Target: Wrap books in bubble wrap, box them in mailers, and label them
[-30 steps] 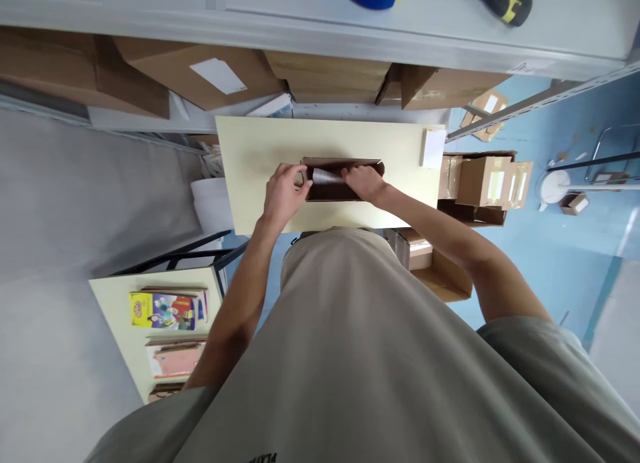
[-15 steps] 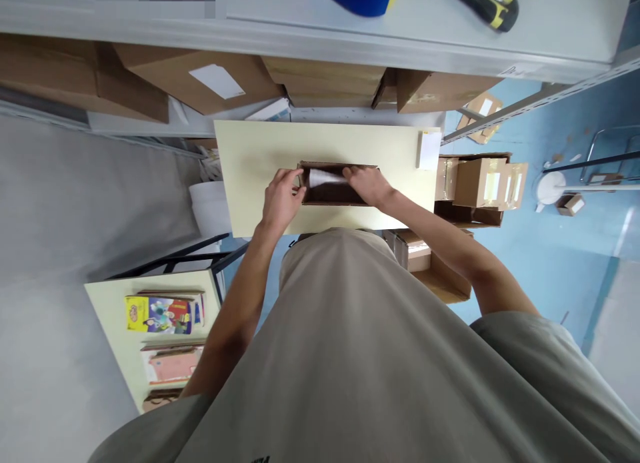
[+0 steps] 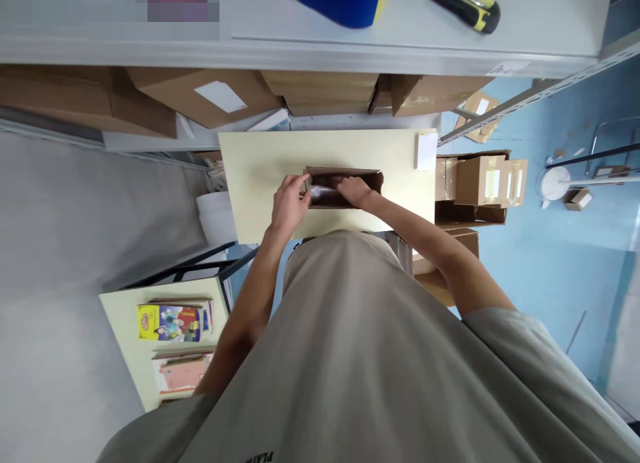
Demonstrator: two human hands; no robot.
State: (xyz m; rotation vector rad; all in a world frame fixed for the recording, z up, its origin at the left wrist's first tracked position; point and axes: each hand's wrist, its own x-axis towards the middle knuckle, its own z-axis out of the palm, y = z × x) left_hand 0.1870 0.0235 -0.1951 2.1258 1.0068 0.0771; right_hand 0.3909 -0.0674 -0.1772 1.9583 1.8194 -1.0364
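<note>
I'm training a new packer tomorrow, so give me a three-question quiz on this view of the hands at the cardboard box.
1. True or false: the long brown cardboard box lies on the pale yellow tabletop.
2. What does the left hand touch? A) the box's left end B) the yellow-and-black screwdriver C) the small white card
3. Fill in: the right hand reaches ____ the box, onto a shiny wrapped item.

Key: 1 true; 2 A; 3 into.
</note>
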